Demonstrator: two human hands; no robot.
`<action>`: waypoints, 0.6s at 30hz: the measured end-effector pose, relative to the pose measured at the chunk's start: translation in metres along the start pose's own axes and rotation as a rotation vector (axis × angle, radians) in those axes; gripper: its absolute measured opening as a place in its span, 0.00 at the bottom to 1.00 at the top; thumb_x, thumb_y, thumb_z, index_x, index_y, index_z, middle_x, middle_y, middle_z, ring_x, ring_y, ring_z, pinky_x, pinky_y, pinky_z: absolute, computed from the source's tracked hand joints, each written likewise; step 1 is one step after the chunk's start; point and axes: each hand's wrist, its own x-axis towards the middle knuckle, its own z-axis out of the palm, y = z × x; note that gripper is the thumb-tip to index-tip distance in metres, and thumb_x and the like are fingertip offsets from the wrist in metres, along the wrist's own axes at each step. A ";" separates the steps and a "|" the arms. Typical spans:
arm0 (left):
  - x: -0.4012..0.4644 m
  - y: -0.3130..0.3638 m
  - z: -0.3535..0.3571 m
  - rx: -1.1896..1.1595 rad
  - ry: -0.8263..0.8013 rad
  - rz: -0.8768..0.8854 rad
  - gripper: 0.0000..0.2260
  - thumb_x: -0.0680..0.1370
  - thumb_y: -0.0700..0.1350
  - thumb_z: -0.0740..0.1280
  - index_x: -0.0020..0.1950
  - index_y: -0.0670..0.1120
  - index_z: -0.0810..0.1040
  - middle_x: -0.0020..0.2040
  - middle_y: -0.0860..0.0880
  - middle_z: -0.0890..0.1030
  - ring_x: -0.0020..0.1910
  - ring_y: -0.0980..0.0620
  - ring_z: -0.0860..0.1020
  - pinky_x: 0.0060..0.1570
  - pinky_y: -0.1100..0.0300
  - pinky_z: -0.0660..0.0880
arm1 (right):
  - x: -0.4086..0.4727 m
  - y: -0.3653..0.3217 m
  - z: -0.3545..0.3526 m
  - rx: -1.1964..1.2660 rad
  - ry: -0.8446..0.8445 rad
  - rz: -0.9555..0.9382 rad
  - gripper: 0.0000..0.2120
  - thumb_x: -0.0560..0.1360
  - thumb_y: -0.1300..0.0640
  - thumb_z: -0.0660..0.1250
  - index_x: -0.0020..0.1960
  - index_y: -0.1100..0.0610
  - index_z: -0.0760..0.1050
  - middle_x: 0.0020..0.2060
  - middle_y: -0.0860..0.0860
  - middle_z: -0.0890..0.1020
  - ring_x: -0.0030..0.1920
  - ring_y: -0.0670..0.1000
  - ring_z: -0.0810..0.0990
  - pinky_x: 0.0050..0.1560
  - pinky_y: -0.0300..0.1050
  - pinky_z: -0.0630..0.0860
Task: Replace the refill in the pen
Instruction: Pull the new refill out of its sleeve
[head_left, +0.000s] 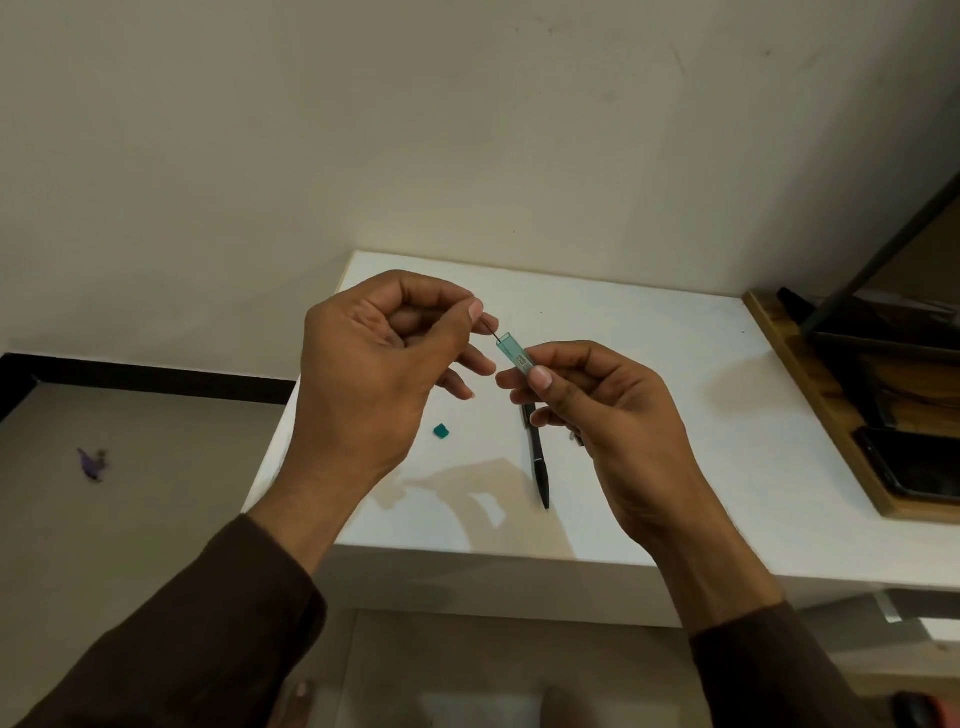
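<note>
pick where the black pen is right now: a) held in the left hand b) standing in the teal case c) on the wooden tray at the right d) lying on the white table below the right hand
d: the black pen lies flat on the white table, untouched, while the right hand holds the teal case and the left hand pinches a thin lead at its open end.
</note>
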 end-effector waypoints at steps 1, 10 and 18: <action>0.000 0.001 0.000 -0.008 0.005 0.002 0.03 0.79 0.37 0.71 0.51 0.38 0.82 0.42 0.45 0.88 0.34 0.45 0.87 0.30 0.54 0.82 | 0.000 0.000 0.000 0.001 0.001 0.001 0.07 0.80 0.60 0.68 0.56 0.57 0.83 0.46 0.51 0.90 0.48 0.53 0.88 0.50 0.46 0.82; 0.001 0.005 -0.001 -0.039 0.041 0.009 0.07 0.74 0.37 0.76 0.51 0.41 0.83 0.42 0.43 0.88 0.35 0.44 0.86 0.29 0.54 0.82 | 0.000 -0.001 -0.001 0.013 0.008 -0.005 0.07 0.80 0.60 0.68 0.56 0.57 0.83 0.47 0.51 0.90 0.48 0.52 0.88 0.48 0.43 0.82; 0.001 0.008 -0.003 -0.021 0.035 0.032 0.06 0.75 0.39 0.75 0.51 0.44 0.84 0.45 0.46 0.89 0.36 0.45 0.85 0.29 0.53 0.80 | 0.000 -0.001 0.000 0.001 0.009 -0.006 0.08 0.80 0.60 0.68 0.56 0.57 0.83 0.47 0.51 0.90 0.48 0.52 0.88 0.49 0.44 0.83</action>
